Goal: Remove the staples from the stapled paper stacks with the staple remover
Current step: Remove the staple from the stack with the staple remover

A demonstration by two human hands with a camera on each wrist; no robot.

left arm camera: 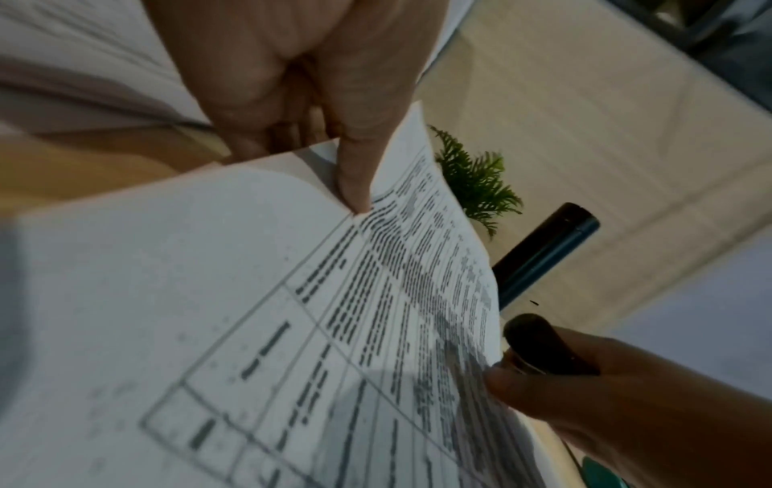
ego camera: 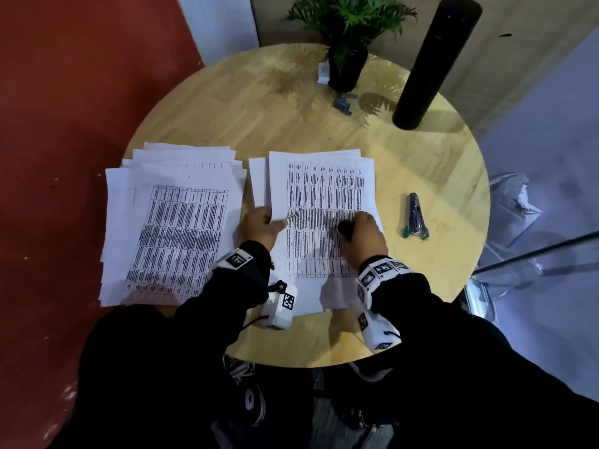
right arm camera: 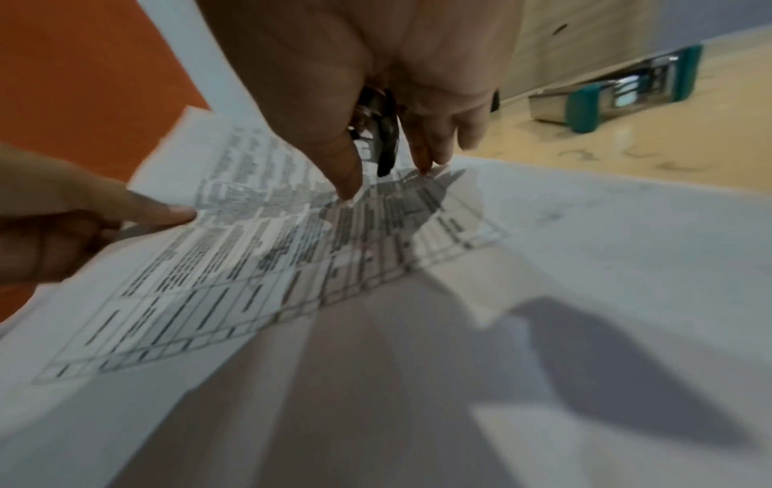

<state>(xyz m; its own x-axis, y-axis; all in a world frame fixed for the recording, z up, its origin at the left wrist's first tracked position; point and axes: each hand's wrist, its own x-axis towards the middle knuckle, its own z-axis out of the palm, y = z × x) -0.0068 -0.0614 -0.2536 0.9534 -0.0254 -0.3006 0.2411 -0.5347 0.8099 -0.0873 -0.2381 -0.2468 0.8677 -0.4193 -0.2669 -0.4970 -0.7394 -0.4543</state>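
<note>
Here, head view: round wooden bench [ego camera: 405,163] filling centre of frame. Left hand [ego camera: 259,226] is pinching the left edge of the top sheet of the centre paper stack [ego camera: 324,189], thumb on top of the sheet and the other fingers curled under it, w/ that edge lifting off the pages below. Left wrist view is showing the thumb [left arm camera: 355,178] pressing down by the printed table on the sheet. Right hand [ego camera: 366,234] is resting on the same stack, mid-frame, fingers curled round a dark staple remover [ego camera: 345,228]; in right wrist view its metal and black end [right arm camera: 382,145] is sticking out between the fingers, whose tips [right arm camera: 346,185] are touching the paper. Can't tell if the remover's jaws are biting anything.

A second, fanned-out pile of printed sheets [ego camera: 171,222] is lying centre-left of frame, overhanging the bench edge. A stapler w/ teal ends [ego camera: 416,215] is lying right of the centre stack, apart from it. Upper frame: potted green plant [ego camera: 348,30], tall black cylinder [ego camera: 434,63] to its right, small grey bits [ego camera: 343,103] lying btwn them on the bench.
</note>
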